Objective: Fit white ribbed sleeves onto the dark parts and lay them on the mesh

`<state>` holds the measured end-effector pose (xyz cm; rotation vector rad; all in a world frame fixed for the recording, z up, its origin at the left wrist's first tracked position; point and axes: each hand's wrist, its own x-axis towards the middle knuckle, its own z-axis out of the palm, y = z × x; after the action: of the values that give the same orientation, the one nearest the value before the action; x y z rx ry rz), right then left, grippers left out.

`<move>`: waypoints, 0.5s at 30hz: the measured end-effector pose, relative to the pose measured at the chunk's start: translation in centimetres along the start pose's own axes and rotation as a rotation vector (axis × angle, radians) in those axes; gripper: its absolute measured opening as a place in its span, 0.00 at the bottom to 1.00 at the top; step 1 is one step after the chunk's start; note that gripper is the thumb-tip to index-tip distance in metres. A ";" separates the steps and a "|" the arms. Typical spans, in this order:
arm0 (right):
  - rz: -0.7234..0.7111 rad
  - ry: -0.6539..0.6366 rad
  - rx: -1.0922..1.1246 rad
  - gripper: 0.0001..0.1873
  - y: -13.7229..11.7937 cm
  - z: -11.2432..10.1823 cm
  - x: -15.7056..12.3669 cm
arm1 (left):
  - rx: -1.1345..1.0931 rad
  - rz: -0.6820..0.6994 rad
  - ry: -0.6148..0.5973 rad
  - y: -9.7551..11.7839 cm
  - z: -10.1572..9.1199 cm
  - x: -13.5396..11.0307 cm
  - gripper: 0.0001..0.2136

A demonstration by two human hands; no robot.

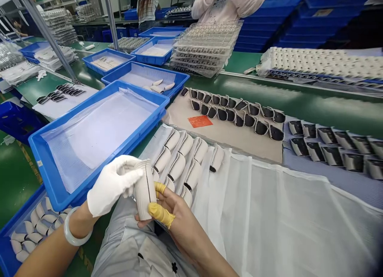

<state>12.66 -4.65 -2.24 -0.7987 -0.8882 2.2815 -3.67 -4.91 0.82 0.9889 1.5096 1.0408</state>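
A cream, finely ribbed plastic shell (145, 191) with a dark lengthwise seam is held upright between my two hands, above my lap. My left hand (115, 185), in a white glove, grips its upper left side with fingers and thumb. Bare but for yellow finger cots, my right hand (170, 209) pinches the lower right side. Just beyond, rows of similar cream shells (176, 167) lie on white foam sheeting. One single cream shell (217, 158) rests at the right of those rows. My palms and some fingertips are hidden.
A blue tray (38, 157) with a white liner stands at left; a lower blue tray (7, 249) holds several cream shells. Dark-lined shells (260, 127) sit in rows on the bench, near an orange card (200, 121). Across the bench, a person (224, 6) stands behind stacked clear trays (206, 46).
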 end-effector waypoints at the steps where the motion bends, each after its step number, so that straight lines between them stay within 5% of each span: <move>1: -0.003 0.013 -0.013 0.24 0.1 0.1 -0.1 | 0.065 0.045 0.044 0.0 0.2 -0.3 0.17; 6: -0.008 0.042 -0.096 0.26 0.8 0.6 -0.2 | 0.137 0.124 0.219 0.0 0.6 -0.9 0.09; 15: 0.048 0.075 -0.078 0.31 0.0 2.2 -1.6 | -0.137 0.063 0.061 0.0 -0.2 -1.0 0.19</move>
<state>12.22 -6.61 -0.35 -0.9435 -0.9380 2.2539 -3.75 -5.92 1.09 0.9201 1.4428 1.2121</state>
